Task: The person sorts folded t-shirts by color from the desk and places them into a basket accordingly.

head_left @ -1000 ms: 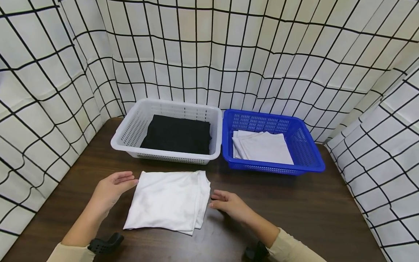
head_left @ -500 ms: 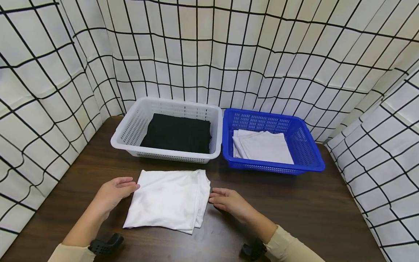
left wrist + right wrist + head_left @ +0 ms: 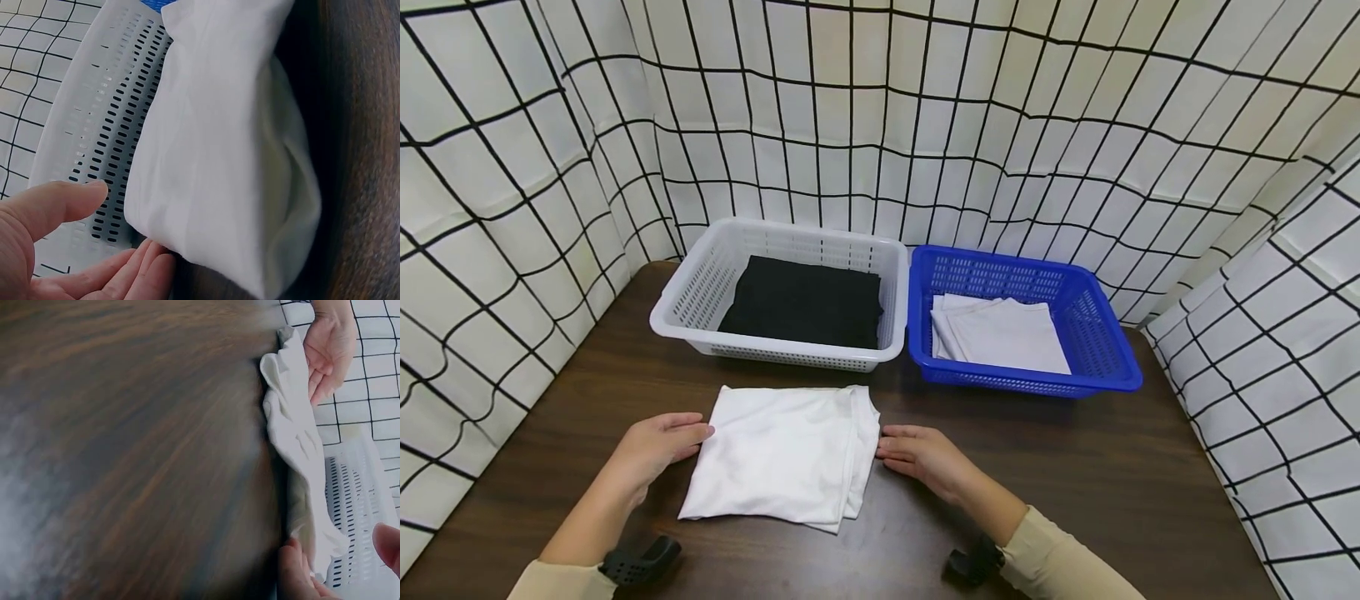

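A folded white cloth (image 3: 775, 454) lies on the dark wooden table between the two hands, its layers slightly offset along the right side. At its left edge is the left hand (image 3: 655, 450), fingertips right at the fabric. The left wrist view shows that thumb raised apart from the fingers, whose tips reach the cloth's lower edge. On the opposite side the right hand (image 3: 928, 458) has its fingertips at the right edge. In the right wrist view its fingers (image 3: 295, 572) meet the cloth's underside, while the thumb stands away from it.
Behind the cloth stands a white perforated basket (image 3: 681, 329) with folded black fabric (image 3: 805, 304) in it. Beside it on the right, a blue basket (image 3: 1105, 350) holds folded white cloths (image 3: 1007, 333). Grid-patterned curtains (image 3: 880, 108) enclose the table (image 3: 1075, 492).
The left hand has moved slightly down along the cloth's left edge. The right hand has shifted slightly up and left, closer to the right edge. The cloth stays in place.
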{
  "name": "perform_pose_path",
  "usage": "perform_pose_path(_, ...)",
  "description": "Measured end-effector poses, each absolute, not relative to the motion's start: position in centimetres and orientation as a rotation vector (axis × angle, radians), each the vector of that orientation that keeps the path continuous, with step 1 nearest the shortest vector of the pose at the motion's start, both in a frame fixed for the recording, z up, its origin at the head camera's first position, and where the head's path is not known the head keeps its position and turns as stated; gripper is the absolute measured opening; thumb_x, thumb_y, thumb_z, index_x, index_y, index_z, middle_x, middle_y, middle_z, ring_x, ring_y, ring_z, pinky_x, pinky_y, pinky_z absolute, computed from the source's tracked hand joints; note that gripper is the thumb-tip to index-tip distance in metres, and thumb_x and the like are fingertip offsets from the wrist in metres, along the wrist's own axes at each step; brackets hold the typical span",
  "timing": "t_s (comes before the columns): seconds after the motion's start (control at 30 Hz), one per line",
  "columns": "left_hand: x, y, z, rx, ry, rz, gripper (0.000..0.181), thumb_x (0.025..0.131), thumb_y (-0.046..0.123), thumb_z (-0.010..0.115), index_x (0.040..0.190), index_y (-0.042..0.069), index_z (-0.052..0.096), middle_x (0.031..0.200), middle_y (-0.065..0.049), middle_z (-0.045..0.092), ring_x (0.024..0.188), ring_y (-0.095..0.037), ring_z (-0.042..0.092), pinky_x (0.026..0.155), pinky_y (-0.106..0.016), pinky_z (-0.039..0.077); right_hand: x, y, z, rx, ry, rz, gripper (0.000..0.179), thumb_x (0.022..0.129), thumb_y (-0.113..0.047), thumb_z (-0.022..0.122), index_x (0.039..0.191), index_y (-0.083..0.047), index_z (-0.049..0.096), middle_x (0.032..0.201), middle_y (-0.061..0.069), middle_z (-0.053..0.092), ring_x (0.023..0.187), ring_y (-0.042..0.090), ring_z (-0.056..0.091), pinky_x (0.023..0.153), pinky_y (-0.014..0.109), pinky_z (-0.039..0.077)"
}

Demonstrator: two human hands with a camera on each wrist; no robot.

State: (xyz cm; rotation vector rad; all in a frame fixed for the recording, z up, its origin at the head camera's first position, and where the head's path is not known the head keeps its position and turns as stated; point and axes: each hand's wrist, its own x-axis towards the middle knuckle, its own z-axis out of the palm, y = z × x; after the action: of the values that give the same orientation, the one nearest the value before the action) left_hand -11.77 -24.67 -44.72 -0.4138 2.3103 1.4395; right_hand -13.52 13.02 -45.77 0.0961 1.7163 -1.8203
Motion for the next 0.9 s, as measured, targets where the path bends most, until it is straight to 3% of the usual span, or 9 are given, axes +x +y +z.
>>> perform_pose_path(0.1,-11.8,-24.6,-44.9,-0.428,2.292,1.460,0.075,0.096,0.043,0.063,0.145,-0.009,0.039,0.149,-0.032,0.043,0.119,-0.035,0.065,0.111,-0.067,0.030,-13.6,12.7,-45.8,0.083,1.711,-1.826,0.052,0.100,-0.010,0.055,0.144,0.013,0.039,0.141,0.027,0.052,0.111,0.015,0.063,0.113,0.045,0.043)
perform_pose_path(0.2,-11.8,-24.5,-45.1,-0.430,2.275,1.490,0.073,0.096,0.039,0.064,0.144,-0.011,0.041,0.148,-0.033,0.042,0.114,-0.030,0.067,0.110,-0.055,0.041,-13.6,12.4,-45.9,0.069,1.708,-1.834,0.055,0.099,-0.011,0.058,0.144,0.013,0.039,0.141,0.025,0.053,0.112,0.014,0.062,0.113,0.045,0.042)
perform_pose_path(0.33,-11.8,-24.4,-45.3,-0.429,2.258,1.497,0.070,0.095,0.035,0.066,0.141,-0.013,0.044,0.147,-0.034,0.043,0.112,-0.025,0.067,0.100,-0.042,0.053,-13.6,12.2,-45.9,0.091,1.685,-1.834,0.057,0.098,-0.009,0.057,0.145,0.014,0.036,0.127,0.017,0.062,0.106,0.013,0.063,0.112,0.045,0.044)
perform_pose_path(0.47,-11.9,-24.3,-45.2,-0.438,2.255,1.465,0.072,0.094,0.037,0.068,0.140,-0.013,0.045,0.145,-0.035,0.044,0.117,-0.034,0.064,0.104,-0.048,0.050,-13.6,12.0,-45.9,0.116,1.642,-1.825,0.059,0.099,-0.007,0.055,0.147,0.015,0.030,0.116,0.010,0.062,0.103,0.012,0.063,0.112,0.047,0.043)
perform_pose_path(0.57,-11.9,-24.3,-45.2,-0.450,2.252,1.444,0.074,0.093,0.038,0.069,0.140,-0.013,0.045,0.144,-0.035,0.045,0.118,-0.037,0.063,0.105,-0.052,0.049,-13.6,11.8,-45.8,0.128,1.624,-1.826,0.061,0.098,-0.007,0.055,0.148,0.015,0.027,0.122,0.013,0.059,0.105,0.013,0.061,0.114,0.049,0.040)
perform_pose_path(0.73,-11.7,-24.3,-45.3,-0.457,2.258,1.434,0.073,0.093,0.037,0.069,0.139,-0.013,0.045,0.144,-0.035,0.044,0.116,-0.034,0.063,0.101,-0.046,0.053,-13.3,11.4,-45.6,0.099,1.600,-1.825,0.067,0.097,-0.008,0.057,0.151,0.012,0.023,0.136,0.018,0.053,0.110,0.014,0.059,0.115,0.051,0.039)
perform_pose_path(0.9,-11.7,-24.3,-45.5,-0.440,2.260,1.453,0.070,0.095,0.034,0.066,0.140,-0.014,0.043,0.144,-0.036,0.043,0.118,-0.034,0.062,0.101,-0.045,0.053,-12.9,11.0,-45.6,0.118,1.558,-1.863,0.067,0.096,-0.009,0.057,0.151,0.010,0.025,0.135,0.016,0.055,0.112,0.017,0.060,0.112,0.051,0.043)
